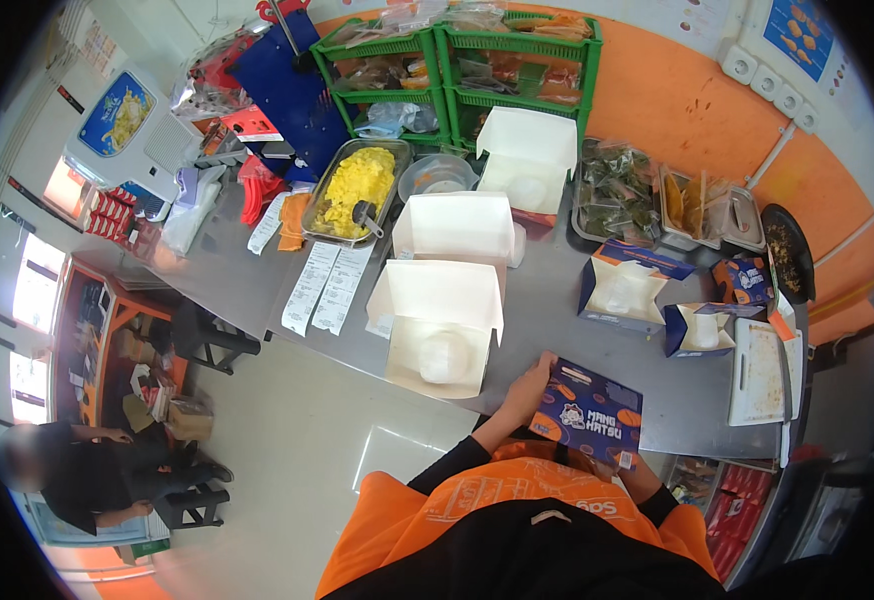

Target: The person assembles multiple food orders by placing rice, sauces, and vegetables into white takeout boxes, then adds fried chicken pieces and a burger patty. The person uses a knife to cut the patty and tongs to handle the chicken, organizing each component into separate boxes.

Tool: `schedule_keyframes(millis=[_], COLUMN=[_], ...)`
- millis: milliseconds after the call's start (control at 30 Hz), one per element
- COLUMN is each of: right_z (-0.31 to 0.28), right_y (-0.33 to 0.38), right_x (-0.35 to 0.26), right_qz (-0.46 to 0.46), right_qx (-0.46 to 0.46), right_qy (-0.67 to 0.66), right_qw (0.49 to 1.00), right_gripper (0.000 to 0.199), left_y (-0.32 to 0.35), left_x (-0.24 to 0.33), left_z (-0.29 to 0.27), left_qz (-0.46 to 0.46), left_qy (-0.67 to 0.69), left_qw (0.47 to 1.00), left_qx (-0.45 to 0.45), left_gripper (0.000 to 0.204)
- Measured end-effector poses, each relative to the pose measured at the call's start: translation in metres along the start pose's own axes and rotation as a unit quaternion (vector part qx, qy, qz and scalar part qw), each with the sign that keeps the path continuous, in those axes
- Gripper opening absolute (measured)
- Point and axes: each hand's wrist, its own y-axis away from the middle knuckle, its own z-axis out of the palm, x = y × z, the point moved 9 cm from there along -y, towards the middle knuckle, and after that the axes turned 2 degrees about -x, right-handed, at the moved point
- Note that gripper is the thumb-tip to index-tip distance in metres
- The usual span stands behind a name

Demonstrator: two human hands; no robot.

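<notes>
At the near edge of the steel counter (547, 330), my left hand (529, 390) grasps a closed blue printed food box (589, 413), my right hand hidden behind it, its grip impossible to tell.

Bright, even indoor light; daylight glares through the windows (37, 290) at left; fisheye bending and dark vignette toward the rim; slight softness.
</notes>
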Motion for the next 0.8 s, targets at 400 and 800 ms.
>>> schedule_keyframes(millis=[400, 800], right_z=[-0.029, -0.084], right_y=[0.005, 0.009], right_x=[0.035, 0.038], right_qz=[-0.031, -0.054], right_qx=[0.013, -0.196], right_qy=[0.119, -0.042], right_qw=[0.992, 0.978], right_gripper=[0.028, 0.036], left_y=[0.002, 0.002], left_x=[0.029, 0.055], left_z=[-0.023, 0.001], left_qz=[-0.016, 0.03], left_qy=[-0.051, -0.168], left_qw=[0.994, 0.985], left_qx=[0.096, 0.039], left_gripper=[0.037, 0.049])
